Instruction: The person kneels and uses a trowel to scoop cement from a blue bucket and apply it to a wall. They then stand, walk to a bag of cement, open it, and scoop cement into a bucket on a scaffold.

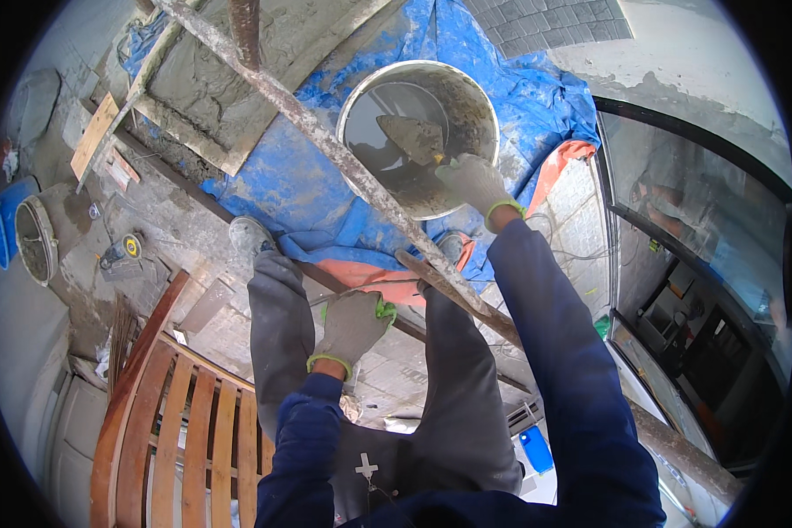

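Observation:
My right hand (480,183), in a grey glove with a green cuff, grips the handle end of a pointed trowel (411,136). The trowel's mortar-smeared blade points up and left inside a large round bucket (495,132) with murky water (394,104) in it. How deep the blade sits I cannot tell. Above my thigh, my left hand (352,327) is curled closed, in a matching glove, with bright green at its fingers. Whatever it may hold is hidden. A mortar-crusted pole (326,145) crosses in front of the bucket's lower left side.
Blue tarp (317,202) lies under the bucket. Wet mortar (207,88) fills a board-edged area at upper left. A wooden slatted bench (172,431) stands at lower left, beyond it a small bucket (40,239) and tape measure (132,245). Framed glass (695,189) borders the right.

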{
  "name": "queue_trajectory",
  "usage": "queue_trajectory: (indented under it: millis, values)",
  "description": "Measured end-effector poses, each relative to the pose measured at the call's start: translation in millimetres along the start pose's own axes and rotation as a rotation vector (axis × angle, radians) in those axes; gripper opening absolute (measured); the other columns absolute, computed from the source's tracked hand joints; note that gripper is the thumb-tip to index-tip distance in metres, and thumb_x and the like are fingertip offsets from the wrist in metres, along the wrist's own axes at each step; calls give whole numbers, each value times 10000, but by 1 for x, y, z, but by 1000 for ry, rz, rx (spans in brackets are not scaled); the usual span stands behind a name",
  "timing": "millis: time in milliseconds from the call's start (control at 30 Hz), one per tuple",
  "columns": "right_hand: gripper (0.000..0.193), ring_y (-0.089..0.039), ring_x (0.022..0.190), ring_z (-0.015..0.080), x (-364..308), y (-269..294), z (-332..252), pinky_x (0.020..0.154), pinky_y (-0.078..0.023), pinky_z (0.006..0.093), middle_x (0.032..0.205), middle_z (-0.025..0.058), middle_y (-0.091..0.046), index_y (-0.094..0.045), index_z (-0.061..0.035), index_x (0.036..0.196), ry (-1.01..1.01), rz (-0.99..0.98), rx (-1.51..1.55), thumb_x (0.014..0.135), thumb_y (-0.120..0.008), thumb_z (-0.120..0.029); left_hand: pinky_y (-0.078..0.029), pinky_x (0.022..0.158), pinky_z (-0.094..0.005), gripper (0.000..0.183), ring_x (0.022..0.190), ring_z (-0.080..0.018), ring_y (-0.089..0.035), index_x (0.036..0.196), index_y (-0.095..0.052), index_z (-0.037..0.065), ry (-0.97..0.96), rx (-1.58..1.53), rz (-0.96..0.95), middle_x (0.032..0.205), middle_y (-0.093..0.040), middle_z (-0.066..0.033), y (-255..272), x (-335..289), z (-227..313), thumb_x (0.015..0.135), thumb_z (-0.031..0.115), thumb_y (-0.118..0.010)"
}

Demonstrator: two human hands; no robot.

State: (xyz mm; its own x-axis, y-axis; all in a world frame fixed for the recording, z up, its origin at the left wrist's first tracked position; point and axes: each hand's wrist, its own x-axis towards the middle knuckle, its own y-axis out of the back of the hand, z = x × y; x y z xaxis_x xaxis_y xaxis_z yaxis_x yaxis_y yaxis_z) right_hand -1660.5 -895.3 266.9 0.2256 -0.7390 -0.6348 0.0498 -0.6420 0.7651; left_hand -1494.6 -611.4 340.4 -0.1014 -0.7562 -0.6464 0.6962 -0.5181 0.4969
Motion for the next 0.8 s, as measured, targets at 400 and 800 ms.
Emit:
queue_trajectory:
  millis: [400, 800]
  values:
    - [415, -696, 971, 397, 30, -29, 12, 840, -537, 515, 975, 217, -728, -684, -51, 1025, 188, -9, -51, 934, -621, -451, -528, 764, -473, 301, 849, -312, -706, 978, -710, 148, -45, 66, -45, 888, -730, -89, -1, 3, -8, 902, 428, -629]
    - [398, -707, 937, 394, 38, -39, -11, 853, -548, 494, 949, 210, -735, -714, -36, 1001, 186, 23, -3, 912, -632, -415, -529, 747, -468, 281, 823, -301, -706, 903, -733, 158, -64, 82, -55, 855, -729, -89, 13, 4, -3, 915, 411, -612]
